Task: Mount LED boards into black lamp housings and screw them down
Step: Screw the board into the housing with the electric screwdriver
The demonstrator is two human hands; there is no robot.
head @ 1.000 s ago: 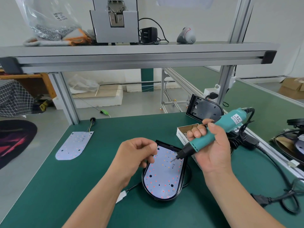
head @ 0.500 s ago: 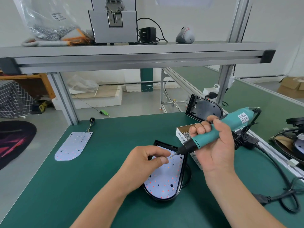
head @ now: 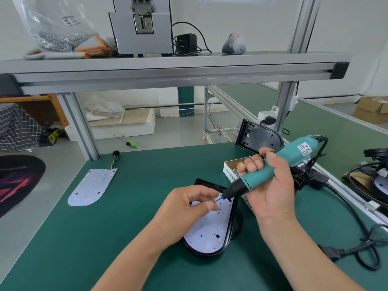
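A white LED board (head: pixel 210 229) lies inside a black lamp housing (head: pixel 225 246) on the green table. My right hand (head: pixel 270 185) grips a teal electric screwdriver (head: pixel 279 162), tilted down to the left, its bit just above the board's far end. My left hand (head: pixel 189 206) hovers over the board's far end and pinches a small screw at the bit's tip; the screw itself is barely visible. A second LED board (head: pixel 92 186) lies loose at the left of the table. An empty black housing (head: pixel 258 137) leans at the table's far right.
A small cardboard box of screws (head: pixel 233 169) stands just behind the screwdriver. The screwdriver's black cable (head: pixel 346 208) and a plug (head: pixel 333 252) trail across the right side. An aluminium shelf (head: pixel 168 68) with a machine and bags runs overhead. More lamp parts (head: pixel 375 175) sit at far right.
My left hand moved right to the bit's tip and now pinches there. The screwdriver's tip lifted from the board's middle toward its far end.
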